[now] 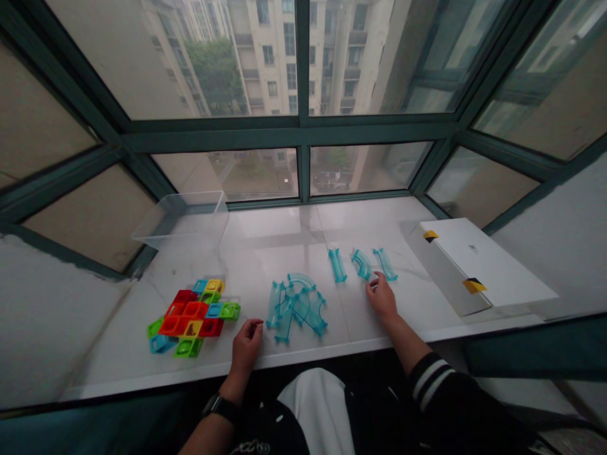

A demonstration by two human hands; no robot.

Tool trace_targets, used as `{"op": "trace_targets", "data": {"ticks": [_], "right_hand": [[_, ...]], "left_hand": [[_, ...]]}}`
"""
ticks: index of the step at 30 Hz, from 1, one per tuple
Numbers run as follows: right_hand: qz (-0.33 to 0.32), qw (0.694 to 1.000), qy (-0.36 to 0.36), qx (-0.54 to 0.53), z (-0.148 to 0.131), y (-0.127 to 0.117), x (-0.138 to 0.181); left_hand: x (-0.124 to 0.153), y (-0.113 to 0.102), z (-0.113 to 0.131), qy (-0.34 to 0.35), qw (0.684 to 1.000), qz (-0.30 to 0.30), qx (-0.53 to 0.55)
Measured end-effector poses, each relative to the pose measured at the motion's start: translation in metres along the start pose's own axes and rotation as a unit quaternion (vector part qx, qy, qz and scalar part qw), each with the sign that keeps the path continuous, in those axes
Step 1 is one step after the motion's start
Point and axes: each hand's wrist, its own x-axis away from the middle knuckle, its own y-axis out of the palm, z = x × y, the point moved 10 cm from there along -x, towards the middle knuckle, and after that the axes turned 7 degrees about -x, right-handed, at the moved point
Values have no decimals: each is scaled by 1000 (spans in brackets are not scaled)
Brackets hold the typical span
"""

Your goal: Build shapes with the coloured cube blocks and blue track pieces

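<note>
My left hand rests on the white sill with its fingers curled, empty, between a cluster of coloured square blocks and a pile of clear blue track pieces. My right hand reaches forward, its fingertips pinched at the near end of a curved blue track piece. That piece lies between a straight blue piece on its left and another blue piece on its right, the three set out in a row.
A clear plastic bin stands at the back left of the sill. A white box with yellow tape lies at the right. Window frames close off the back and sides. The sill's front edge runs just before my lap.
</note>
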Motion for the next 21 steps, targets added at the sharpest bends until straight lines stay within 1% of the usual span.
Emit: {"op": "trace_targets", "data": {"ticks": [2, 4, 7, 10, 13, 17, 21], "right_hand": [[-28, 999, -22, -11, -6, 9, 21], [-84, 994, -62, -23, -18, 23, 45], [-178, 975, -115, -60, -42, 43, 80], [-239, 952, -165, -93, -73, 55, 105], [-271, 940, -190, -78, -99, 67, 119], [-278, 934, -224, -8, -128, 84, 132], [-278, 931, -231, 43, -140, 95, 139]], "left_hand": [[1, 0, 1, 2, 1000, -1, -6], [2, 1, 1, 3, 1000, -2, -10], [3, 1, 3, 4, 1000, -1, -15], [4, 0, 6, 4, 1000, 2, -12], [5, 0, 10, 8, 1000, 5, -9], [6, 0, 13, 10, 1000, 4, -1], [7, 0, 14, 14, 1000, 1, -4]]}}
